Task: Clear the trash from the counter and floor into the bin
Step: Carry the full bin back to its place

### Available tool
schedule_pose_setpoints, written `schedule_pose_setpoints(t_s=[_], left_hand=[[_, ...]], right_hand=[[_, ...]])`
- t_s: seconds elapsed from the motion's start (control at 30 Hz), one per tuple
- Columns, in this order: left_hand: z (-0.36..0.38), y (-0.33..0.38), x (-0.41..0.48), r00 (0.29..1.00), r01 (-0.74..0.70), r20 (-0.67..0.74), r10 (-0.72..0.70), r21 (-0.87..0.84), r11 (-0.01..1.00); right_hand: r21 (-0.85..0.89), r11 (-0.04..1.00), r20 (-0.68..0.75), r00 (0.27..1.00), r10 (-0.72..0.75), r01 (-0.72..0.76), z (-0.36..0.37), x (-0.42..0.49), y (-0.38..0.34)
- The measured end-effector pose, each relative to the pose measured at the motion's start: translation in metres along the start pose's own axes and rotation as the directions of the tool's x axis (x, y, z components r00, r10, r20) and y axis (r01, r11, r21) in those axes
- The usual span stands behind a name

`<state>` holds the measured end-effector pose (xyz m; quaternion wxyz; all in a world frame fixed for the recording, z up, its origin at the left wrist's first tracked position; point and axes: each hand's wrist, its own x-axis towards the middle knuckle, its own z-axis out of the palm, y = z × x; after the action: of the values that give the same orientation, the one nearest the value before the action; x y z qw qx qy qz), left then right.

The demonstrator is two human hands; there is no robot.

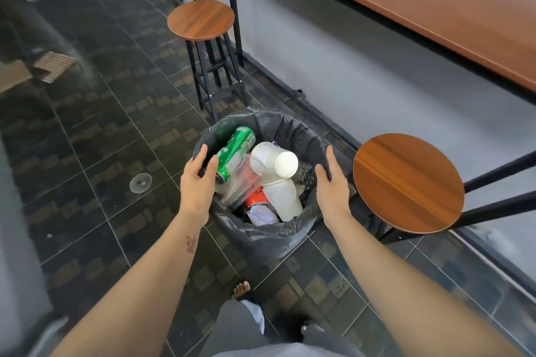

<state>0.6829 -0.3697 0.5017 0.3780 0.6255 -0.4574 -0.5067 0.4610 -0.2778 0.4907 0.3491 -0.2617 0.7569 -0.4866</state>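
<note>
on the tiled floor straight ahead, the lined bin (262, 229) sits between the two hands, piled with a green can (236, 151), clear cups and a white cup. left hand (197, 180) and right hand (332, 180) are spread and empty at opposite rims, equally near. the table (435, 14) lies up to the right.

Stools, drain and tiled floor

Two round wooden stools — a far stool (200, 19) and a near stool (407, 182) — stand on black legs along the grey wall (333, 46); a round drain cover (140, 182) sits in the dark floor (87, 153).
</note>
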Motion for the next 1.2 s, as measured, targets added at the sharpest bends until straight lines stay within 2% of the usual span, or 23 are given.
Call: schedule_pose_setpoints(t_s=[0.2, 0.43, 0.63, 0.93, 1.2], left_hand=[[0.035, -0.025, -0.092, 0.998, 0.009, -0.068, -0.009, -0.008, 1.000], [0.077, -0.047, -0.187, 0.999, 0.036, -0.023, -0.036, -0.008, 0.999], [0.107, -0.064, -0.242, 0.994, 0.031, 0.107, -0.037, 0.058, 0.998], [0.165, -0.087, -0.317, 0.956, -0.028, 0.291, -0.034, 0.206, 0.978], [0.273, -0.085, -0.377, 0.905, -0.135, 0.424, -0.025, 0.342, 0.930]], right_hand=[[-0.002, 0.999, 0.055, 0.998, -0.039, 0.039, -0.078, -0.037, 0.032], [-0.021, 0.999, 0.012, 1.000, -0.026, 0.026, -0.164, -0.085, 0.073], [0.033, 0.996, -0.120, 0.989, 0.091, -0.088, -0.221, -0.140, 0.107], [0.100, 0.975, -0.305, 0.927, 0.219, -0.198, -0.309, -0.200, 0.160], [0.171, 0.957, -0.398, 0.872, 0.286, -0.236, -0.417, -0.206, 0.205]])
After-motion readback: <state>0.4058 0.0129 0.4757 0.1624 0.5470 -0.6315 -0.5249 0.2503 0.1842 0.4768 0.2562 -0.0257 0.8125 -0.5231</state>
